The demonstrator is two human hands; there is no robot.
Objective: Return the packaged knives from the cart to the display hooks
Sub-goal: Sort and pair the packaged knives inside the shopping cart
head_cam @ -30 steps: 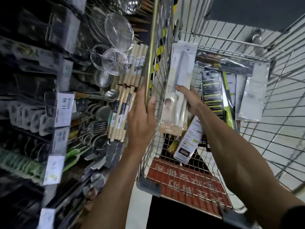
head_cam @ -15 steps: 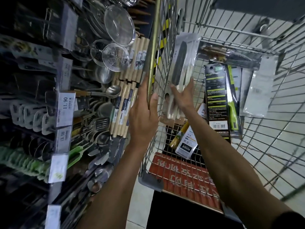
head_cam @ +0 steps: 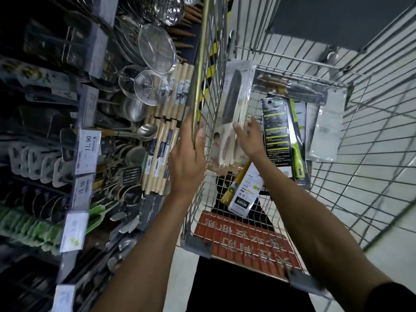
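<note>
my left hand [head_cam: 186,161] gripped the brass rail [head_cam: 199,75] along the cart's [head_cam: 337,79] nine o'clock side, fingers curled over it and thumb on the inner face.

my right hand [head_cam: 248,143] was inside the cart, up against the white knife pack [head_cam: 234,93]. that pack stood nearly upright against the wire wall at nine o'clock, just beside the rail, dark blade pointing to twelve. my thumb lay across its front and the other fingers [head_cam: 254,122] were spread at its three o'clock edge; i could not tell whether they pinched the pack or only touched it.

at three o'clock of my right hand, a black and green knife pack [head_cam: 275,131] leaned in the cart, its green handle toward six. above it, at twelve, a clear pack [head_cam: 292,87] with a brown handle lay crosswise. a pale pack [head_cam: 326,129] sat further out toward three. under my wrist, at six, was a small white pack [head_cam: 244,192] with a yellow handle, and nearer me a red sign [head_cam: 243,242].

outside the cart, at nine o'clock, the display held wire strainers [head_cam: 152,87], wooden rolling pins [head_cam: 162,154] and a price tag [head_cam: 89,146] reading 11.90.
</note>
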